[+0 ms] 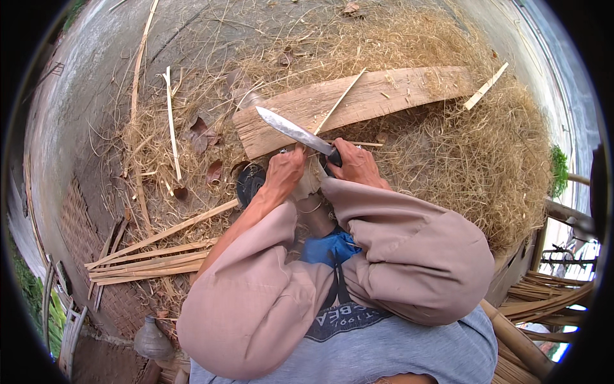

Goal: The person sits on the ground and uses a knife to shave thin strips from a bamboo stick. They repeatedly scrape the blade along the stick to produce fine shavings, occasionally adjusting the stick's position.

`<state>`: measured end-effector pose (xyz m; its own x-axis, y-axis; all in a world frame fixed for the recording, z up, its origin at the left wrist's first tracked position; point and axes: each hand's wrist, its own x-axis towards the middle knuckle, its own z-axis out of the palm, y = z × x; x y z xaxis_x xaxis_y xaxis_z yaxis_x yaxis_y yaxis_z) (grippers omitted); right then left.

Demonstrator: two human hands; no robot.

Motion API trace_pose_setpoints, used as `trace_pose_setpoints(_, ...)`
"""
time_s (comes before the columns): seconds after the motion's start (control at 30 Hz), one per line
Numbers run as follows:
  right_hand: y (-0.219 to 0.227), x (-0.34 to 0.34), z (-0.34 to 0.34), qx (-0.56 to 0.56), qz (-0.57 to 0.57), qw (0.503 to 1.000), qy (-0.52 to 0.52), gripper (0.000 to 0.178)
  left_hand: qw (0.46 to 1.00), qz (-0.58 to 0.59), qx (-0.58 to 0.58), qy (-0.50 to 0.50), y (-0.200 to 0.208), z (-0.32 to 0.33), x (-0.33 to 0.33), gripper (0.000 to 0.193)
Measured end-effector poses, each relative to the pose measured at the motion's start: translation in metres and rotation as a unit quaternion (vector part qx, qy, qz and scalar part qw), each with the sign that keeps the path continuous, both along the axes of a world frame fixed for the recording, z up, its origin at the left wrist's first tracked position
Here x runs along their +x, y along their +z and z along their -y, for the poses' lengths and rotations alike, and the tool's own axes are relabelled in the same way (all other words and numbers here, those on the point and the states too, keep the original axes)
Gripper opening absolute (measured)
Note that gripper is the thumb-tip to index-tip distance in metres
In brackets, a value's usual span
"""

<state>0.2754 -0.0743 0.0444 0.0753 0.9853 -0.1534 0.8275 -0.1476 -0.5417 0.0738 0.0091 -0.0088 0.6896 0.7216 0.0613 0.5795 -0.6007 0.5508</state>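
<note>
Knife (291, 129) slants over the wooden board (409, 88), its black handle (334, 157) gripped in the right hand (358, 165); the left hand (286, 170) curls nearby, its hold unclear.

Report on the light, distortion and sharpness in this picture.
Head view: soft light, no hard-edged shadow across the trousers; head view: dark corners, and the plank looks bowed, by lens or own shape unclear; head view: the knife clearly outlined, patches at lower right washed out white.
</note>
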Motion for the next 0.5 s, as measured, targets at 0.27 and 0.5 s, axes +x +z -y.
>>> trace_pose_setpoints(0.27,0.005,0.0,-0.005,0.008,0.054,0.999,-0.003,0.036,1.0,-0.005,0.008,-0.002,0.004,0.0,-0.002,0.007)
trace_pose_setpoints(0.5,-0.004,0.011,-0.012,0.051,0.067,0.996,-0.023,0.036,0.999,0.047,0.013,-0.002,0.014,-0.003,0.004,0.014)
